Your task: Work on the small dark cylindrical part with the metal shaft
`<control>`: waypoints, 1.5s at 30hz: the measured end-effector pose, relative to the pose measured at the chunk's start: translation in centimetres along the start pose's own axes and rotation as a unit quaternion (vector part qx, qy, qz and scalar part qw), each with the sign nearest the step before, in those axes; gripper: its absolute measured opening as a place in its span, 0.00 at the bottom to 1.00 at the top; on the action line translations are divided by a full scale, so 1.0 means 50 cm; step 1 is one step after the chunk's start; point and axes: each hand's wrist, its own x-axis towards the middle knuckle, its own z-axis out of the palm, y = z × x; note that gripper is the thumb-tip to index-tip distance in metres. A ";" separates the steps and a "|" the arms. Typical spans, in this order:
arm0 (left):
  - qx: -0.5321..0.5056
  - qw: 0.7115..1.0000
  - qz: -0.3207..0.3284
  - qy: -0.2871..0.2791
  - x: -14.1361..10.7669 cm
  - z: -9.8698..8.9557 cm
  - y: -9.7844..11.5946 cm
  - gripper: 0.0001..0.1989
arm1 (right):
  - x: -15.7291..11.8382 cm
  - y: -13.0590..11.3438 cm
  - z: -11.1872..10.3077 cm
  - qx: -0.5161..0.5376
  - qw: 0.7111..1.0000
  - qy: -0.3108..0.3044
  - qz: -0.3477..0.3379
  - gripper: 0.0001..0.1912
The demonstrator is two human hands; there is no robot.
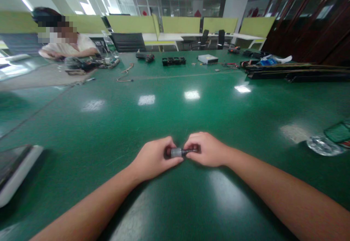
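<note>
Between my two hands is a small cylinder-shaped part (176, 152), grey in its middle, dark at its left end, with a thin dark section on the right. Its exact kind is too small to make out. My left hand (155, 157) is closed around the grey and left portion, thumb along the near side. The fingertips of my right hand (206, 149) pinch the thin dark section. The part lies level, just over the green tabletop (169, 117). My fingers hide some of both ends.
A clear plastic bottle (326, 145) lies at the right edge, and a white-edged device (19, 171) at the left. Across the far side are a power drill (144, 57), a black block (173, 61), a silver box (207, 58) and long dark strips (298, 72). A person (68, 44) sits far left.
</note>
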 end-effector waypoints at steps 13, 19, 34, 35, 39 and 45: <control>-0.006 1.000 0.007 0.004 -0.001 0.004 -0.005 0.17 | -0.004 0.002 -0.004 0.008 1.000 -0.005 0.008 0.06; -0.009 1.000 0.007 0.006 -0.001 0.002 -0.004 0.17 | -0.004 -0.001 -0.006 0.011 1.000 -0.005 0.010 0.06; -0.010 1.000 0.012 0.007 -0.001 0.002 -0.003 0.16 | -0.007 -0.002 -0.009 -0.024 1.000 0.001 0.015 0.05; -0.011 1.000 0.012 0.007 -0.001 0.002 -0.004 0.16 | -0.007 -0.002 -0.010 -0.030 0.999 0.002 0.014 0.05; -0.010 1.000 0.013 0.006 -0.001 0.003 -0.007 0.16 | -0.010 -0.004 -0.014 -0.045 0.999 0.003 0.009 0.04; -0.014 1.000 0.012 0.003 -0.001 0.002 -0.006 0.16 | -0.013 -0.004 -0.018 -0.044 0.999 0.002 0.009 0.04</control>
